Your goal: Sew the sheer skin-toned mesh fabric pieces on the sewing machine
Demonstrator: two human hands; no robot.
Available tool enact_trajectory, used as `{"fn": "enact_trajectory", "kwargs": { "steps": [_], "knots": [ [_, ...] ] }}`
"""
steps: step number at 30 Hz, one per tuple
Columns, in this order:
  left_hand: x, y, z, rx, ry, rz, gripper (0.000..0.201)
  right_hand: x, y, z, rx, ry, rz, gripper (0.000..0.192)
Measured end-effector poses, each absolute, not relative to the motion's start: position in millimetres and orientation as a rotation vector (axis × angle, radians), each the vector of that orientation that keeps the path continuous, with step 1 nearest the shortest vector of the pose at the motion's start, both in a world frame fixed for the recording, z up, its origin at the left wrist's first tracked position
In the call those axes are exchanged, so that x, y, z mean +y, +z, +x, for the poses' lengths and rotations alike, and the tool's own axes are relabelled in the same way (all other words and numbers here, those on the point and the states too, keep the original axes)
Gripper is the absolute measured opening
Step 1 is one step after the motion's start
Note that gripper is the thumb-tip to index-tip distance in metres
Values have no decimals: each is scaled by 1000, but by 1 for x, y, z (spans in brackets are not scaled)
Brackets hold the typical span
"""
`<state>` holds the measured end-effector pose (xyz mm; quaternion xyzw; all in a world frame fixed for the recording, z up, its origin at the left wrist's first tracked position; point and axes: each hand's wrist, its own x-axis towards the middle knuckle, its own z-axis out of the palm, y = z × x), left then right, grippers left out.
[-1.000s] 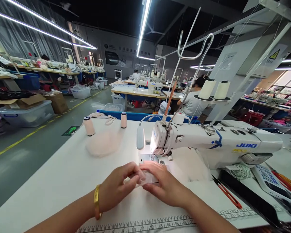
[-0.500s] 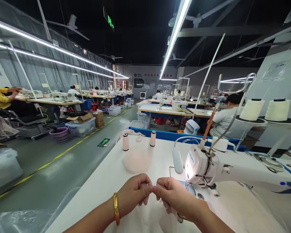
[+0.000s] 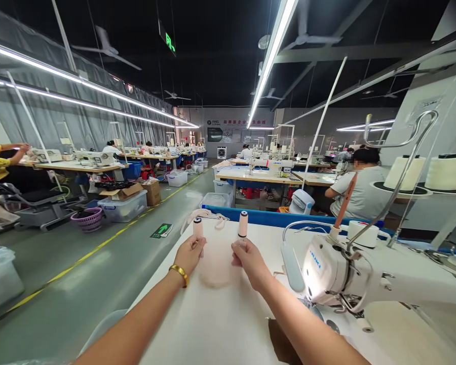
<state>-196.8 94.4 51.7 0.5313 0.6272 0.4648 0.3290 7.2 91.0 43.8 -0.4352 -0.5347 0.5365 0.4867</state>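
My left hand (image 3: pixel 190 253) is closed in a pinch at the left edge of a pale, thin fabric piece (image 3: pixel 216 266). At its right edge my right hand (image 3: pixel 247 256) pinches too, and the fabric spreads between them over the white table (image 3: pixel 197 324). Its lower edge is rounded. The fabric nearly blends with the tabletop, so I cannot tell whether another piece lies beneath it. A pink thread spool (image 3: pixel 198 228) stands just beyond my left hand, and a second pink spool (image 3: pixel 243 224) stands beyond my right.
A white sewing machine (image 3: pixel 327 268) with its lamp lit stands at the right, by my right forearm. Cream thread cones (image 3: pixel 445 173) sit behind it. Pale straps (image 3: pixel 197 215) lie at the table's far edge. A person (image 3: pixel 359 185) sits beyond, at the right.
My hands have moved forward and apart, from fingertips together near the table's front to beside the spools. The fabric that hung below them is now stretched between them.
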Motion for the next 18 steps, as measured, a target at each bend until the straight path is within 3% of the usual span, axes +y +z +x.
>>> {"fn": "enact_trajectory", "kwargs": {
  "steps": [11,18],
  "knots": [
    [116,32,-213,2123,1027,1632,28,134,23,-5,-1455,943,-1434,6],
    [96,43,-207,1925,1074,2223,33,130,20,0,-1576,828,-1517,20]
  ]
}}
